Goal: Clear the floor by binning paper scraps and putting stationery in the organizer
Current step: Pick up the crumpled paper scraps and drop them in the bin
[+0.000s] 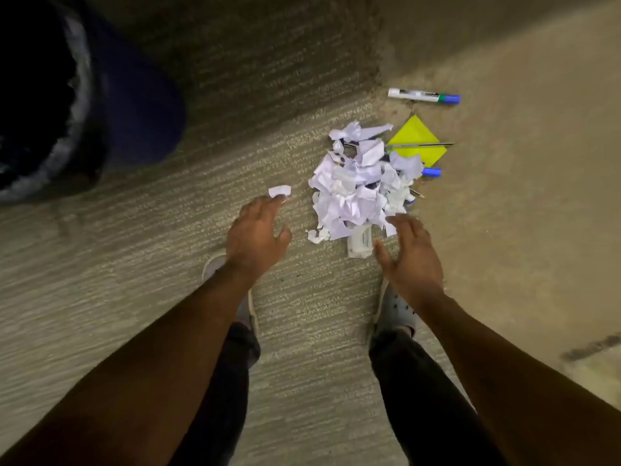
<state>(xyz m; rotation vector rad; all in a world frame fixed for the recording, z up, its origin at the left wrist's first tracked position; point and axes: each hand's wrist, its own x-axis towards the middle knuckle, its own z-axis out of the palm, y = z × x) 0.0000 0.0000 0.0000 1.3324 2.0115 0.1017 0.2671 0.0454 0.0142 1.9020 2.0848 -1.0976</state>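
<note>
left hand (257, 232) spread, right hand (411, 253) spread, holding nothing

A heap of crumpled white paper scraps (361, 190) lies on the carpet just beyond the right hand (411, 253), with one stray scrap (279, 191) at the fingertips of the left hand (257, 235). Beyond the heap lie a yellow paper square (418, 137) under a thin pen (420, 145), and a white marker with a blue cap (424, 96). A blue bin with a dark liner (67, 105) stands far left of the left hand.

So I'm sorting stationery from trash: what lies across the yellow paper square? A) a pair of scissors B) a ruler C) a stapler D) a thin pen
D: a thin pen lies across the yellow paper square, just right of the pile of paper scraps.
</note>
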